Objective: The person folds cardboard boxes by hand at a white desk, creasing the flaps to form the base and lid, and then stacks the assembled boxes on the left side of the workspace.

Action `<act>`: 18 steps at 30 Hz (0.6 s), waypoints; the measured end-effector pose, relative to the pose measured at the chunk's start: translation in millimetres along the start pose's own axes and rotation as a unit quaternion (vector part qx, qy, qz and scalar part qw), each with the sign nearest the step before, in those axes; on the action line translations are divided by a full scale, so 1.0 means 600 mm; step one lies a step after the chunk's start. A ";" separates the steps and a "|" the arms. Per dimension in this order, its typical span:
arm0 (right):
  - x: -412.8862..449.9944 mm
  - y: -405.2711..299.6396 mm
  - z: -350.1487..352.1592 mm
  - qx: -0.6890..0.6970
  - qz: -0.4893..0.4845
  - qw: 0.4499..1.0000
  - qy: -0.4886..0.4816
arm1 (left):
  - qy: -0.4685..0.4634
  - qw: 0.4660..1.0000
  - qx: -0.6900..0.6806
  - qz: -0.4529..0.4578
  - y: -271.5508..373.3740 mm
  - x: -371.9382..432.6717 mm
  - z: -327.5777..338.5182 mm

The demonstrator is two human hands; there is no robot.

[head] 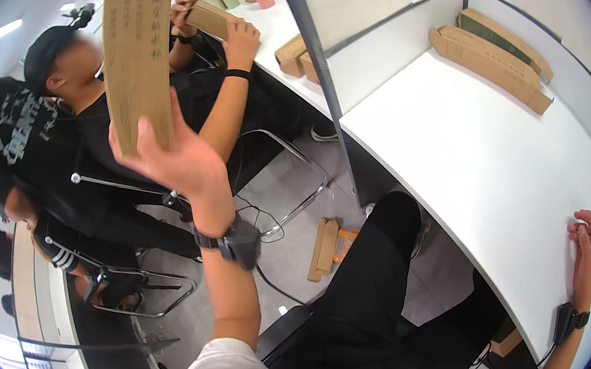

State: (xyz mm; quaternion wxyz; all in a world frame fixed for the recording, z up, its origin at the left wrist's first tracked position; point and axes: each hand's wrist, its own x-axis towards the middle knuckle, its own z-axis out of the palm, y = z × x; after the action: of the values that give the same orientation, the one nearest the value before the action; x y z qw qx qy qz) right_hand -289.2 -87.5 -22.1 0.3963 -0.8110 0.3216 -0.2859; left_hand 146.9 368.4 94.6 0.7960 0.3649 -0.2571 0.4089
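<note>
A long, narrow brown cardboard box (137,46) stands nearly upright at the upper left, and its broad face bears printed writing. My left hand (181,155) grips its lower end, with the thumb across the front face and other fingers behind or at the edge. It is raised away from my desk, out over the aisle. On the right side of the white desk (463,145) rests my right hand (586,237), its fingers loosely bent and no object visible in it. Both wrists wear a strapped black device.
Flattish cardboard boxes (490,67) lie at the desk's back. A grey-edged partition (314,41) divides it from the neighbouring desk, where a co-worker's hand (241,40) holds another box (211,19). Metal-framed chairs (299,157), cables and cardboard pieces (324,250) occupy the floor.
</note>
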 end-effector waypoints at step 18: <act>0.004 -0.002 0.007 0.032 0.019 0.999 -0.003 | -0.372 0.861 0.346 0.018 -0.431 0.080 -0.032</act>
State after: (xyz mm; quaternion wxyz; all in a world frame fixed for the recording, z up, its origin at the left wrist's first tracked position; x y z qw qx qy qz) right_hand -284.4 -86.9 -23.0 0.4282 -0.7927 0.3262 -0.2861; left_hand 391.5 302.8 21.3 0.4565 0.7370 -0.3823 0.3199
